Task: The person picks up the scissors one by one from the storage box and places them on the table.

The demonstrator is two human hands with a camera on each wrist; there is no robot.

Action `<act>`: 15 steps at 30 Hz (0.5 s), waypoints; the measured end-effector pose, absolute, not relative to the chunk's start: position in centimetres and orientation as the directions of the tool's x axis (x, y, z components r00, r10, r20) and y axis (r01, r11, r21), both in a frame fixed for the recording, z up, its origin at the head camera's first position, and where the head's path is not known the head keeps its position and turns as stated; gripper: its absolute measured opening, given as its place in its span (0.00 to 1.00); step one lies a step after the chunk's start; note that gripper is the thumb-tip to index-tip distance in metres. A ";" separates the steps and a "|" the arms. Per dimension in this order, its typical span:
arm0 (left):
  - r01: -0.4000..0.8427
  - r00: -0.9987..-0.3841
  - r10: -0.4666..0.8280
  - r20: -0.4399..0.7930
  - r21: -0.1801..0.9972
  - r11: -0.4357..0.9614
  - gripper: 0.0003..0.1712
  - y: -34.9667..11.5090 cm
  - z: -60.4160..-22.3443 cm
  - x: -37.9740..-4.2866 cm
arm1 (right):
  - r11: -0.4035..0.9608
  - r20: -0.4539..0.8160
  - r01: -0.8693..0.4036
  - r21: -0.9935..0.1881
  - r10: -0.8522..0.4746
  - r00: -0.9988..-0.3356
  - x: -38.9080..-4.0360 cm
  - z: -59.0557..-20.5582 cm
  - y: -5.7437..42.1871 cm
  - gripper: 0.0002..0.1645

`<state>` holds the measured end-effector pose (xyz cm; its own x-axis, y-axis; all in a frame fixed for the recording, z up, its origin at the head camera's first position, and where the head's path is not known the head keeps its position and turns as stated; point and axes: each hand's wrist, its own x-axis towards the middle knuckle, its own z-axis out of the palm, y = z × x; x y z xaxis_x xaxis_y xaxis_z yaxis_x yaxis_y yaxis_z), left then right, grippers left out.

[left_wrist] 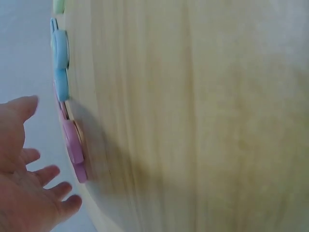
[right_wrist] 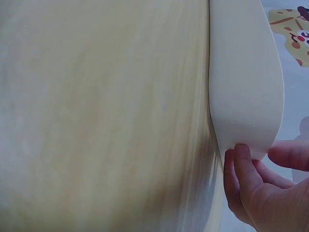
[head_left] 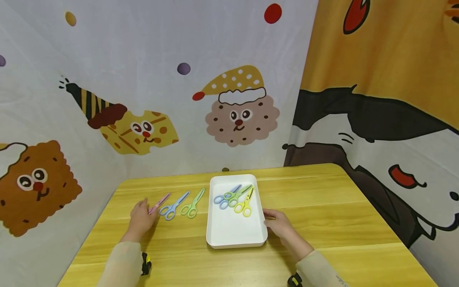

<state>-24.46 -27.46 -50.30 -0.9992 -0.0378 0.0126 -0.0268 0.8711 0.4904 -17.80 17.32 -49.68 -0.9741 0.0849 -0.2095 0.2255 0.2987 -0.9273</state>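
Pink scissors (head_left: 159,203) lie on the table at the left end of a row. Beside their handles is my left hand (head_left: 141,217), fingers spread and apart from the scissors (left_wrist: 73,145) in the left wrist view. To their right are blue scissors (head_left: 174,206) and green scissors (head_left: 193,203). A white tray (head_left: 234,235) stands right of the row. My right hand (head_left: 279,224) holds its right side, with fingertips (right_wrist: 242,151) against the outer wall and the thumb at the rim. Inside the tray are blue scissors (head_left: 223,202), green scissors (head_left: 233,198) overlapping them, and yellow scissors (head_left: 246,206).
The wooden table (head_left: 322,223) reaches back to a printed curtain (head_left: 161,48) with cartoon figures. Black straps (head_left: 146,264) sit at both wrists.
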 end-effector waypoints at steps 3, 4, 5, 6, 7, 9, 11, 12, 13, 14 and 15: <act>-0.023 -0.999 -0.036 0.021 0.435 0.900 0.42 -27.1 -50.3 -24.5 | 0.294 -0.212 0.228 -0.928 0.086 -0.973 -17.8 -49.7 17.4 0.25; -0.029 -0.999 -0.039 0.015 0.422 0.906 0.42 -26.9 -50.2 -24.5 | 0.295 -0.211 0.227 -0.928 0.084 -0.974 -17.8 -49.7 17.4 0.25; -0.036 -0.999 -0.042 0.006 0.409 0.912 0.43 -26.8 -50.2 -24.5 | 0.296 -0.210 0.225 -0.928 0.083 -0.974 -17.8 -49.7 17.4 0.25; -0.042 -0.999 -0.045 -0.003 0.400 0.916 0.44 -26.6 -50.2 -24.5 | 0.293 -0.212 0.227 -0.929 0.085 -0.974 -17.8 -49.7 17.3 0.25; -0.051 -0.999 -0.050 -0.013 0.398 0.916 0.45 -26.5 -50.2 -24.5 | 0.293 -0.211 0.226 -0.929 0.085 -0.974 -17.8 -49.8 17.3 0.25; -0.060 -0.998 -0.050 -0.033 0.404 0.913 0.47 -26.0 -50.1 -24.5 | 0.292 -0.210 0.226 -0.929 0.085 -0.974 -17.9 -49.8 17.3 0.25; -0.049 -0.999 -0.037 -0.037 0.404 0.914 0.49 -25.5 -50.0 -24.5 | 0.290 -0.214 0.230 -0.929 0.086 -0.973 -17.9 -49.9 17.3 0.25; -0.044 -0.999 -0.030 -0.040 0.409 0.911 0.49 -25.2 -49.9 -24.5 | 0.289 -0.216 0.232 -0.929 0.086 -0.973 -17.9 -50.0 17.3 0.25; -0.038 -0.999 -0.023 -0.040 0.416 0.909 0.49 -24.9 -49.8 -24.5 | 0.287 -0.213 0.228 -0.930 0.084 -0.973 -18.2 -50.5 17.5 0.25; -0.033 -0.999 -0.016 -0.044 0.421 0.906 0.49 -24.6 -49.7 -24.5 | 0.286 -0.214 0.229 -0.931 0.083 -0.973 -18.2 -50.5 17.5 0.25; -0.025 -0.999 -0.007 -0.042 0.425 0.905 0.49 -24.2 -49.5 -24.5 | 0.285 -0.215 0.230 -0.931 0.083 -0.973 -18.2 -50.6 17.4 0.25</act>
